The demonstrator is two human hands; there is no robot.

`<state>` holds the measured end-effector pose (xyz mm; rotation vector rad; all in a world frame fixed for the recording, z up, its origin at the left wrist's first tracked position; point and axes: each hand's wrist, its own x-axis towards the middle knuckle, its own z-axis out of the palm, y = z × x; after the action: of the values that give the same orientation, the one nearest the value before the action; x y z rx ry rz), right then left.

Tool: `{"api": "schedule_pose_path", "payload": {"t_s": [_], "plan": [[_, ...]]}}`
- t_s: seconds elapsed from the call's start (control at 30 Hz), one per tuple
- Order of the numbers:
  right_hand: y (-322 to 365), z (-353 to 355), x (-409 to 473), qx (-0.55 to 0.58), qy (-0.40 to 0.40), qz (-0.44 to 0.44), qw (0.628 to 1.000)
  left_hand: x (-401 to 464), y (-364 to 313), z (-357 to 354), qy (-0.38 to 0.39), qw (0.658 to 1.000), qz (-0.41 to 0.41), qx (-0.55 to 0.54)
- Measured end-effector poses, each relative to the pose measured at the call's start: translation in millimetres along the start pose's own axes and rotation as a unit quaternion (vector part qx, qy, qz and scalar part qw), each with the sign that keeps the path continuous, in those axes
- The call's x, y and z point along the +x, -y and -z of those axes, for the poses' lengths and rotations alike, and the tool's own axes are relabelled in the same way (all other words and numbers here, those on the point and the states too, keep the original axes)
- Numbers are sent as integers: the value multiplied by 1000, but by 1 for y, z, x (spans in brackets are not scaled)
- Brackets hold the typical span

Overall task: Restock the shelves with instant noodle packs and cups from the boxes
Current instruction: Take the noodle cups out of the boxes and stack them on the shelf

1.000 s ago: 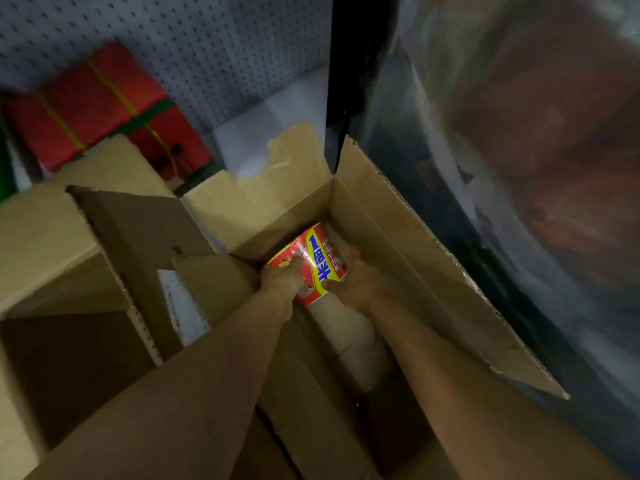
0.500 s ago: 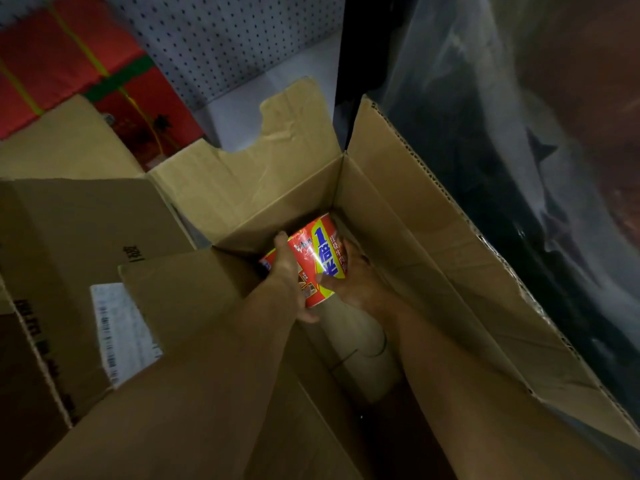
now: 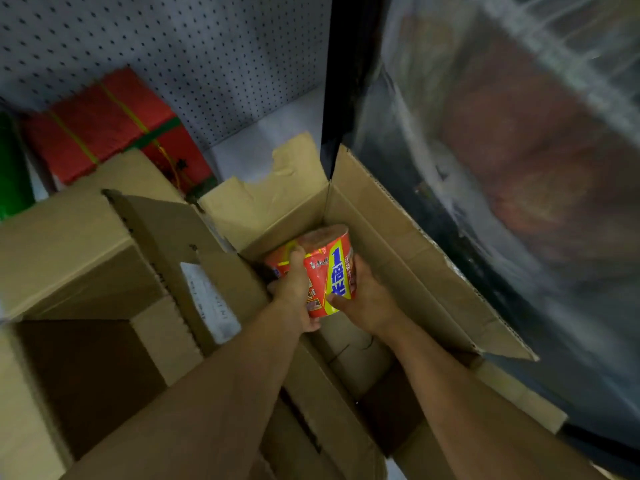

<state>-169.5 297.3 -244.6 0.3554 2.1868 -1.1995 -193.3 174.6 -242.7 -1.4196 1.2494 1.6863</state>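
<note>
A red and yellow instant noodle cup (image 3: 318, 268), printed with blue characters on a yellow band, is held inside the open brown cardboard box (image 3: 408, 258), near its far corner and clear of the box floor. The cup is tilted, with its lid end turned away from the camera and its base toward the wrists. It is gripped from both sides. The left hand (image 3: 294, 289) is wrapped around the cup's left side, with the thumb laid up along the wrapper toward the lid. The right hand (image 3: 367, 299) is cupped against the cup's right side and underside, with the thumb pressed on the yellow band near the base; its other fingers are hidden behind the cup.

To the left of the open box, and touching it, a second brown cardboard box (image 3: 69, 258) is seen with its flaps raised and a white label (image 3: 211, 303) on one flap. Beyond the open box, a grey pegboard wall (image 3: 190, 57) is seen. A red carton bound with yellow straps (image 3: 107, 123) lies at its foot. On the right of the open box, a dark surface covered in clear plastic film (image 3: 502, 174) stands close against the flap; what lies behind the film is blurred.
</note>
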Motion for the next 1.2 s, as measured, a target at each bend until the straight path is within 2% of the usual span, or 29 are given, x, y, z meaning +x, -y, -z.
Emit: {"api": "schedule_pose_path", "payload": {"t_s": [0.2,0.37,0.53,0.7,0.83,1.2], "plan": [[55,22,-64,-87,-47,25,995,-75,-8,15,27,995,-88,-43],[99,40,-113,-94,-82,47,991,-138,-17,36,44,984,-166,-40],[142,41,-147,-102,-117,97,983,-188,-31,61,56,964,-254,-56],[178,50,-179,-138,-139,109,975,-227,-51,87,85,939,-324,-74],[210,56,-199,-148,-141,132,970,-259,-69,101,79,916,-385,-79],[279,72,-224,-164,-174,197,951,-325,-122,120,74,886,-455,-54]]}}
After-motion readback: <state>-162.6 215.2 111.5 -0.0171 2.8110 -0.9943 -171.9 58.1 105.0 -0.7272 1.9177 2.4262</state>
